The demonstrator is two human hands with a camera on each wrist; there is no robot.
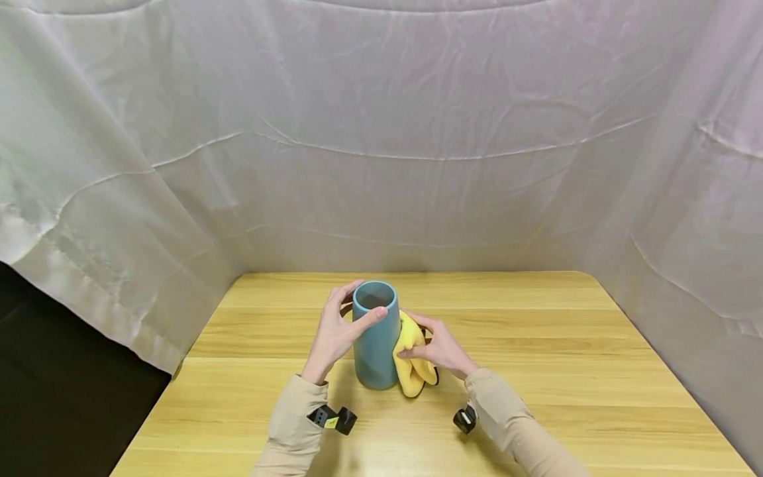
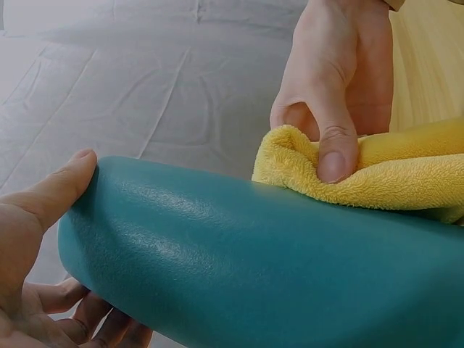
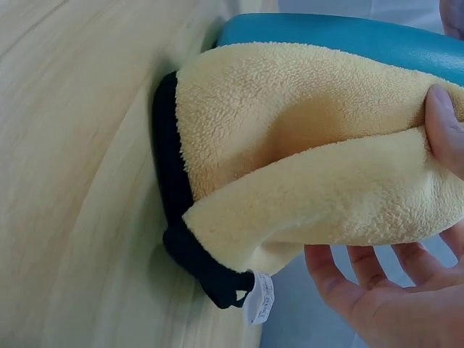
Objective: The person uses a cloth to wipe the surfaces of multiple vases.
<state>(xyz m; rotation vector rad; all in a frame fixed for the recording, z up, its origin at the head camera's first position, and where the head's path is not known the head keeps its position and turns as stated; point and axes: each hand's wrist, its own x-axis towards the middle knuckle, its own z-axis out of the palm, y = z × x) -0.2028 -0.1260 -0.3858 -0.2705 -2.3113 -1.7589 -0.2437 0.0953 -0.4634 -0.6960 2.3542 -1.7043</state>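
Note:
A tall blue-teal vase (image 1: 375, 354) stands upright on the table, its round mouth facing up. My left hand (image 1: 332, 336) grips it near the rim; the thumb lies on the near side and the fingers reach round the far left. Against the vase's right side my right hand (image 1: 442, 350) holds a bunched yellow towel (image 1: 408, 374). In the left wrist view, the right thumb presses into the folded towel (image 2: 406, 177), which touches the vase wall (image 2: 246, 261). Black edging (image 3: 170, 152) and a white label (image 3: 259, 299) show on the towel's lower end in the right wrist view.
The wooden table (image 1: 566, 397) extends to both sides of the vase. Pale grey curtains (image 1: 417, 199) enclose the back and sides. A black area (image 1: 59, 391) lies beyond the table's left edge. Each wrist carries a small black camera (image 1: 344, 421).

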